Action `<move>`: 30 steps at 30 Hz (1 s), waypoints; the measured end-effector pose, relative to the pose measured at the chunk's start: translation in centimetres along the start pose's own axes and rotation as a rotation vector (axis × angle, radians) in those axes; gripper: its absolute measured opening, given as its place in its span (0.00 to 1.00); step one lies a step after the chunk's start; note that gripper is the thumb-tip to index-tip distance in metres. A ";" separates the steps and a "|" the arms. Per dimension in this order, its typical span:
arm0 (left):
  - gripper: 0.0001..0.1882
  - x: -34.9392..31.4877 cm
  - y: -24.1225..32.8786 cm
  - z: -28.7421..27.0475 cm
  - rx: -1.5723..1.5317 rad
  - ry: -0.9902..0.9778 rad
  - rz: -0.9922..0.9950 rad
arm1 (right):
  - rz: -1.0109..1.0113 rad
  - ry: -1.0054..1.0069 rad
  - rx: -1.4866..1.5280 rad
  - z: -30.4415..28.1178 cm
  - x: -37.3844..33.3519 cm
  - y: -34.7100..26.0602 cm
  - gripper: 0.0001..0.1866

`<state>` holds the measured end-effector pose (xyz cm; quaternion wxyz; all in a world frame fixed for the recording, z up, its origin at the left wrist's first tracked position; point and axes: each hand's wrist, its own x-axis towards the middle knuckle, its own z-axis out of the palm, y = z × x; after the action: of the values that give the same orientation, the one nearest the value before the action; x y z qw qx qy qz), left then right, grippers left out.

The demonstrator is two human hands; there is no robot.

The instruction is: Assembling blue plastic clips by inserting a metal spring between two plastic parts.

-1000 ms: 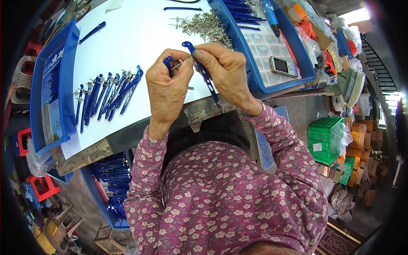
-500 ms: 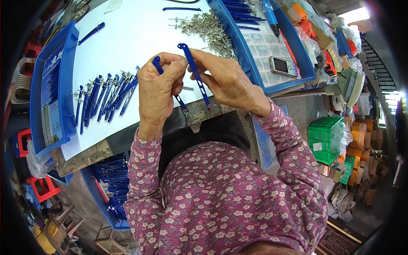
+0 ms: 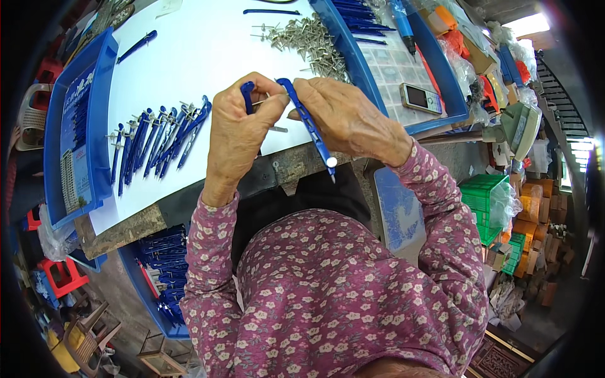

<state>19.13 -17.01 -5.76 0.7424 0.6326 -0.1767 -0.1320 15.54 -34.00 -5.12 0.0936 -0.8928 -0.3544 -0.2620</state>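
My right hand (image 3: pixel 350 120) is closed on a long, narrow blue plastic strip (image 3: pixel 309 123) with slots along it. The strip slants, its lower end past the table's front edge, where a bright white spot shows. Close beside it, my left hand (image 3: pixel 238 129) pinches another blue plastic piece (image 3: pixel 247 94), mostly hidden in the fingers. A thin metal pin (image 3: pixel 259 103) shows between that piece and the right fingers; which hand holds it I cannot tell. To the left, several blue strips with metal pins (image 3: pixel 157 142) lie in a row on the white tabletop (image 3: pixel 208 38).
A pile of metal pins (image 3: pixel 305 44) lies at the back, beside a blue tray (image 3: pixel 372 88) with blue strips, a blue marker-like tube (image 3: pixel 403 25) and a mobile phone (image 3: pixel 421 99). Another blue tray (image 3: pixel 101 138) stands left. Below the table, a blue bin (image 3: pixel 142 286) holds many strips.
The strip in my right hand has tilted, its lower end swinging right and toward me. The left piece has shifted slightly right, and its lower end no longer shows below my hand.
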 end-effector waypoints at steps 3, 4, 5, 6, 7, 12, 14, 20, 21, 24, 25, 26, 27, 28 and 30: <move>0.03 0.0 0.1 -0.1 0.043 -0.038 -0.017 | 0.059 -0.080 0.195 -0.6 0.2 0.5 0.12; 0.03 -0.1 0.2 -0.2 0.067 -0.063 0.001 | 0.106 -0.117 0.232 -0.7 0.0 0.8 0.11; 0.04 0.0 0.1 -0.2 0.092 -0.088 0.020 | 0.154 -0.153 0.267 -0.6 -0.1 1.0 0.11; 0.04 0.0 0.1 -0.2 0.091 -0.087 0.020 | 0.153 -0.153 0.267 -0.6 0.1 1.2 0.11; 0.04 0.1 0.2 0.0 0.110 -0.088 0.018 | 0.224 -0.127 0.366 -0.6 0.3 1.3 0.10; 0.04 0.8 0.1 -0.3 0.090 -0.089 0.016 | 0.575 -0.099 0.886 0.2 1.3 2.0 0.17; 0.05 1.3 -0.2 -0.8 0.068 -0.102 -0.017 | 0.660 -0.110 0.964 0.2 1.8 1.8 0.19; 0.04 1.9 -0.5 -1.5 -0.067 -0.097 -0.051 | 0.670 -0.036 0.932 1.6 2.7 3.0 0.17; 0.04 1.9 -0.4 -1.7 -0.064 -0.095 -0.048 | 0.663 -0.100 0.895 1.2 3.1 3.2 0.17; 0.03 2.1 0.0 -2.2 -0.101 -0.101 -0.030 | 0.581 0.061 0.960 1.6 3.4 3.1 0.17; 0.03 2.1 0.2 -2.5 -0.124 -0.105 -0.035 | 0.576 0.030 0.946 1.8 3.2 3.5 0.17; 0.02 2.1 0.2 -2.7 -0.146 -0.108 -0.041 | 0.575 0.030 0.948 1.9 3.2 3.4 0.17; 0.02 2.0 0.3 -2.8 -0.155 -0.113 -0.042 | 0.470 0.037 0.849 2.1 3.3 3.1 0.19; 0.02 2.0 0.3 -3.0 -0.154 -0.112 -0.042 | 0.365 0.044 0.750 2.3 3.4 2.9 0.21; 0.02 1.9 0.3 -3.1 -0.190 -0.132 -0.060 | 0.284 0.090 0.731 3.3 3.4 2.9 0.25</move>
<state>22.17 -15.03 -5.70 0.7815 0.5544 -0.1928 -0.2118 20.92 -32.98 -6.01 0.4561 -0.8284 -0.2927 -0.1417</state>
